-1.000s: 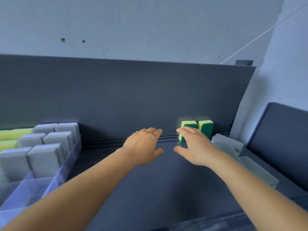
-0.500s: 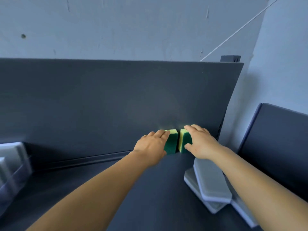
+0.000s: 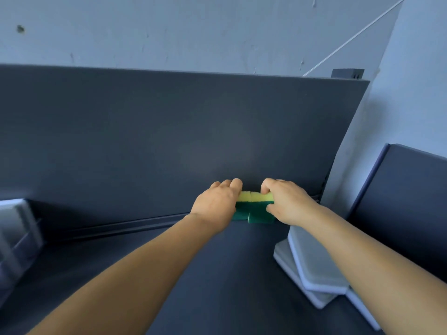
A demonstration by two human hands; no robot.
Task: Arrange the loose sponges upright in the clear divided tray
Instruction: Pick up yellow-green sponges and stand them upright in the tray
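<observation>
- Sponges: two yellow-and-green scouring sponges sit side by side, touching, at the foot of the dark back panel (image 3: 169,131), on the dark table surface (image 3: 217,274). The left sponge (image 3: 242,206) and the right sponge (image 3: 260,209) each show a yellow foam layer on top and a green scouring layer below.
- Left hand (image 3: 217,205) holds the left sponge from its outer side, with curled fingers (image 3: 235,183) over the top, next to the back panel.
- Right hand (image 3: 287,204) grips the right sponge from its outer side; its fingers (image 3: 267,187) curl over the yellow top and the thumb presses the green face.
- Both forearms reach toward the back panel from the near edge of the view.
- Grey sponges (image 3: 314,262) lie flat in a loose overlapping stack on the table, near the back panel's right end, just beside and below the right forearm.
- Clear divided tray (image 3: 17,238) shows only partly at the left edge of the view, well apart from the green sponges; it is blurred, and pale grey blocks stand in it.
- A pale wall (image 3: 193,32) rises behind the back panel, and a thin white cord (image 3: 350,37) runs slantwise across it to the panel's top right corner.
</observation>
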